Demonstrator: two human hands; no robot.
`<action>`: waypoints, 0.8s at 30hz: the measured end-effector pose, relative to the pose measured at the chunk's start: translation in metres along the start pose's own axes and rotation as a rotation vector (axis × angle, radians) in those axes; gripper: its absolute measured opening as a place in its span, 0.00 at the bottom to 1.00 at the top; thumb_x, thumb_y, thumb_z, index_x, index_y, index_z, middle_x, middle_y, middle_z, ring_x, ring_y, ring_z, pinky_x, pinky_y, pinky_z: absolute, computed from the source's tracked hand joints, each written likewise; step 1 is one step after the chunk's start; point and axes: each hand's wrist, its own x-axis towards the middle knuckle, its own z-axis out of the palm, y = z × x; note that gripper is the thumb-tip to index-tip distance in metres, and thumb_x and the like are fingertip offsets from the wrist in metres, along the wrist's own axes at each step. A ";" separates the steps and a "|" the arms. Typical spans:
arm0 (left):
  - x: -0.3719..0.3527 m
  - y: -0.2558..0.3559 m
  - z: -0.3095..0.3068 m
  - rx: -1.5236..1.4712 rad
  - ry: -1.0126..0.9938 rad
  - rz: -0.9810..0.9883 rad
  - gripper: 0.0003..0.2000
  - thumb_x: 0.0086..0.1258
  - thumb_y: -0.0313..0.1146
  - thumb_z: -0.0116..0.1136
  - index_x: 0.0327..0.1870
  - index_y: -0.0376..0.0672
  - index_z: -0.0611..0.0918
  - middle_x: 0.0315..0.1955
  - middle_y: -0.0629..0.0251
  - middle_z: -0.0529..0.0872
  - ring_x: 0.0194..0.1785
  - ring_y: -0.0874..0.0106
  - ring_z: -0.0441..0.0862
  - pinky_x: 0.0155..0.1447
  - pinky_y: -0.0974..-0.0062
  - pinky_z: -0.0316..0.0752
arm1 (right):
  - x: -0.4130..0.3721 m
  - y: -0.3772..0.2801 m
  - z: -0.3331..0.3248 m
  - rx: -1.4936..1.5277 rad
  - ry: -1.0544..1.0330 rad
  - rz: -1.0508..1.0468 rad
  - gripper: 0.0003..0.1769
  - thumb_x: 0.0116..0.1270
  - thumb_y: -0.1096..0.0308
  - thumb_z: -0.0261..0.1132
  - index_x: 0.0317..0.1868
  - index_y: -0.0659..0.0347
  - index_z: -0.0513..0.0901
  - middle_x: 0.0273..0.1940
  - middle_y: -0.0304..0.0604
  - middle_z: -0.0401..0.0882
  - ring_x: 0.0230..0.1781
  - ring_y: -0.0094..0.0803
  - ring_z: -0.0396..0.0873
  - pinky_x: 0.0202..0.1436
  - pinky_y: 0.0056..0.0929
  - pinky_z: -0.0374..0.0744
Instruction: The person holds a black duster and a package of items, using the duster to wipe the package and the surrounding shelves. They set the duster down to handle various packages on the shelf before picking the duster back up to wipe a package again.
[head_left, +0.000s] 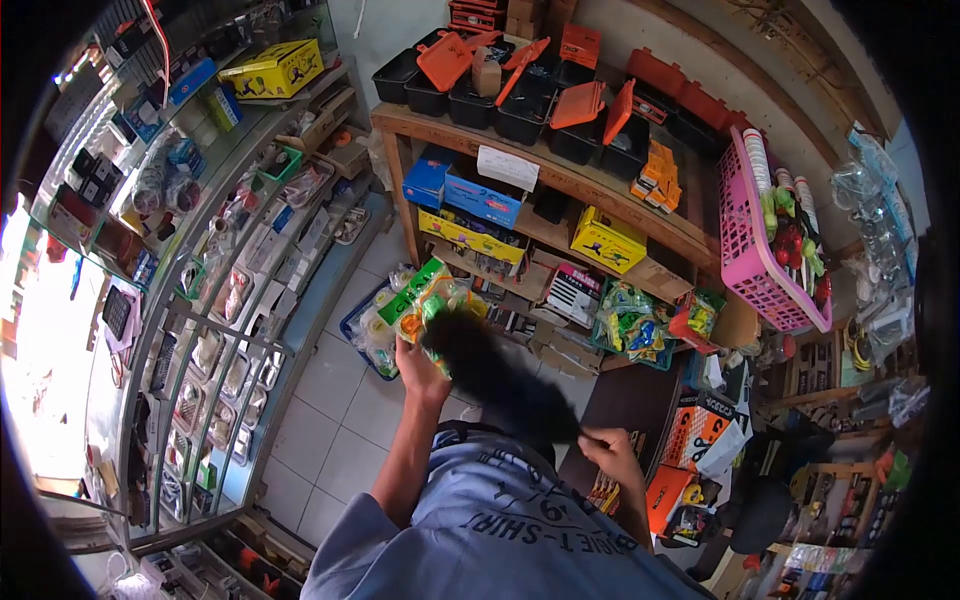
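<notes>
My left hand (424, 372) is closed on a clear plastic packet (412, 292) with a green header and orange and green items inside. My right hand (612, 458) is wrapped round the end of a black, fluffy duster (500, 375); its handle is hidden in the fist. The duster, smeared by motion, stretches across in front of my body, and its far end lies against or just beside the packet. Under the packet stands a blue basket (352, 335) holding more plastic-wrapped goods.
A wooden shelf (400, 122) ahead carries black bins (525, 105) with orange lids, plus yellow and blue boxes below. A pink basket (752, 225) stands at its right end. The glass display case (215, 330) runs along the left. Tiled floor (335, 440) shows between.
</notes>
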 end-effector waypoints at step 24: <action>-0.030 0.008 0.050 -0.105 0.083 -0.094 0.26 0.75 0.52 0.35 0.63 0.43 0.71 0.55 0.58 0.79 0.56 0.61 0.78 0.63 0.61 0.72 | -0.008 0.007 0.008 0.024 0.034 0.027 0.16 0.65 0.71 0.65 0.50 0.73 0.81 0.28 0.34 0.79 0.28 0.16 0.72 0.31 0.19 0.72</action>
